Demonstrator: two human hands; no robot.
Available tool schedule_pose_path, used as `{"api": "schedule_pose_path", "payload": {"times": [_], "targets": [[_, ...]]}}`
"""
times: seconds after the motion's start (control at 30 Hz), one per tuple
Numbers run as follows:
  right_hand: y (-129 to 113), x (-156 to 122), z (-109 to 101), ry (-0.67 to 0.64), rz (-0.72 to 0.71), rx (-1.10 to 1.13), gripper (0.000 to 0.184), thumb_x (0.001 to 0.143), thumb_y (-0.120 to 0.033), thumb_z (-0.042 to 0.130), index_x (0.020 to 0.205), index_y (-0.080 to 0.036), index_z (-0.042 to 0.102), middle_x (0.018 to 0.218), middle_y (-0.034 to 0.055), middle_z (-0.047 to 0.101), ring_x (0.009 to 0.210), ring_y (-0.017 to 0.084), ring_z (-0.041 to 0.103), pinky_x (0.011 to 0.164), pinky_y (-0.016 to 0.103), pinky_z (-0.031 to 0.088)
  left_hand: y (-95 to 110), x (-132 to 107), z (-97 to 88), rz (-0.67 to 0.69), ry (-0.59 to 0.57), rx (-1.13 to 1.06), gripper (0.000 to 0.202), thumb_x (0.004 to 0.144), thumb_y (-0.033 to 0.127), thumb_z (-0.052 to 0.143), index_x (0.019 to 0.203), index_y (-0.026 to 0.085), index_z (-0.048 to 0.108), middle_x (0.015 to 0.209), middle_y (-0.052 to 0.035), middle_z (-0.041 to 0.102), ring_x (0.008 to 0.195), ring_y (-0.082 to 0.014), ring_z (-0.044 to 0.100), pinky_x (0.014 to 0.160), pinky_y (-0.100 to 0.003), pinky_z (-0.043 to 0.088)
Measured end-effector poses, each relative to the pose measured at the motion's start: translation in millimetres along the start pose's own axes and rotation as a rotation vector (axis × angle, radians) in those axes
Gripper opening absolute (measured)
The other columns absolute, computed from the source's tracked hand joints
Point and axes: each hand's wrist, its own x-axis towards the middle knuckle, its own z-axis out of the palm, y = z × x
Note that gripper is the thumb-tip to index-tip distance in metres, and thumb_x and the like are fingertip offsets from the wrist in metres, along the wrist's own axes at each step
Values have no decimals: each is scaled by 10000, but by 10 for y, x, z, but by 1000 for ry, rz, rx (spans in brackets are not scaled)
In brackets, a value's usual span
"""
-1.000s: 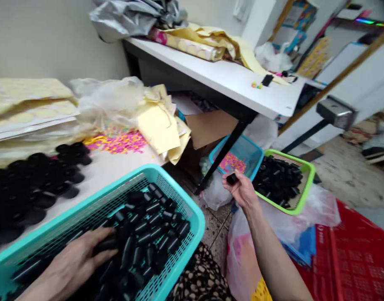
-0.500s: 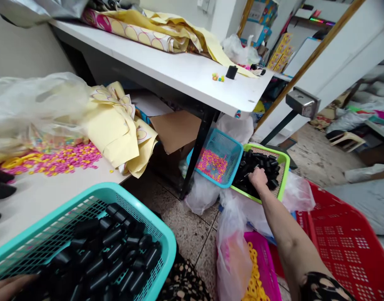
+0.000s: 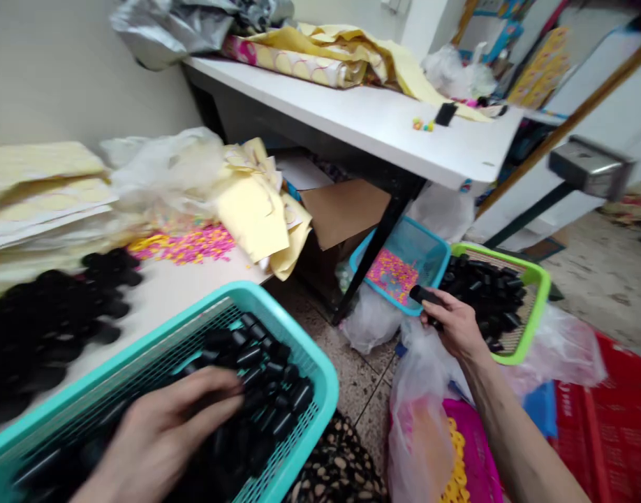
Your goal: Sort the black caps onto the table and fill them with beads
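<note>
My right hand (image 3: 459,321) is closed round a black cylindrical piece (image 3: 423,295), raised beside the lime-green basket (image 3: 535,314). A second dark end shows below its fingers. More black cylinders (image 3: 482,286) fill that basket. Over the turquoise basket (image 3: 299,335) at the lower left, my left hand (image 3: 168,426) is curled, thumb and fingers close together among shiny black cylinders (image 3: 252,356). Whatever lies between those fingers is dark and blurred, and I cannot make it out.
Black pieces (image 3: 53,321) lie heaped on the left table beside pink and yellow bits (image 3: 195,244). A blue basket (image 3: 436,251) holds similar bits. A magenta basket (image 3: 472,447) with yellow rings stands below, red crates (image 3: 614,419) to the right. A white table (image 3: 362,112) crosses behind.
My right hand has come up out of the lime-green basket with a black cylinder. My left hand has moved rightward into fuller view over the turquoise basket. The view has swung left.
</note>
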Motion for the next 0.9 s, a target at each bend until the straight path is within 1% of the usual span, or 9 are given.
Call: {"api": "schedule_pose_path", "payload": {"times": [0.07,0.13,0.23,0.37,0.5,0.6,0.7,0.8,0.9], "targets": [[-103,-455,383,-266,-75,225,480,679,-380,710,1099,-171,606,574,-30,565,499,137,523,510,295,460,168,-64,231,-14,-114,-244,226,616,393,744,747,211,719,774,-38,674,761,-205,593,727,-302,475],[-234,-867,724,-500,-114,386,421,692,-348,719,1072,-193,623,583,-24,574,500,131,519,501,281,441,262,-67,490,-21,-119,-578,340,577,307,792,883,188,706,765,-28,648,706,-153,577,686,-267,468],[-460,-1313,1108,-700,-232,360,329,739,-297,702,1056,-232,643,766,-1,608,579,119,549,535,261,454,244,-57,694,20,-117,-895,446,593,247,807,1009,168,666,821,-35,643,680,-118,575,676,-253,472],[-722,-1589,1370,-837,-433,142,340,777,-258,658,1112,-249,602,999,22,571,782,131,573,702,270,490,86,-128,538,50,7,-1042,288,648,212,780,911,140,685,821,-41,656,683,-112,593,648,-225,478],[-847,-1679,1454,-1027,-378,128,577,774,-171,600,1289,-265,356,1098,41,525,874,133,596,818,311,495,-116,-199,222,-50,-48,-1227,252,708,266,739,901,122,664,753,-26,622,614,-89,570,530,-184,456],[-899,-1729,1527,-1037,-282,136,680,690,-157,673,1259,-263,315,959,8,587,834,146,609,723,285,511,-248,-264,80,-86,-118,-1284,271,732,305,712,918,121,641,772,-42,629,658,-126,613,562,-215,499],[-940,-1785,1632,-943,-211,109,751,489,-139,808,1118,-244,412,791,-40,630,689,147,614,600,253,498,-321,-329,32,-76,-140,-1288,277,727,309,714,906,115,629,796,-52,631,663,-131,623,568,-217,504],[-938,-1826,1724,-878,-312,37,623,420,-172,847,944,-226,515,779,-29,664,719,173,639,625,268,510,-342,-366,16,-42,-94,-1261,261,716,278,727,894,114,629,764,-34,613,623,-104,596,538,-194,480],[-900,-1844,1774,-876,-464,-52,499,489,-230,840,906,-225,566,832,-11,688,797,195,652,693,294,521,-344,-384,-2,1,-52,-1230,260,709,261,734,896,111,634,736,-22,604,582,-86,569,518,-185,467]]}}
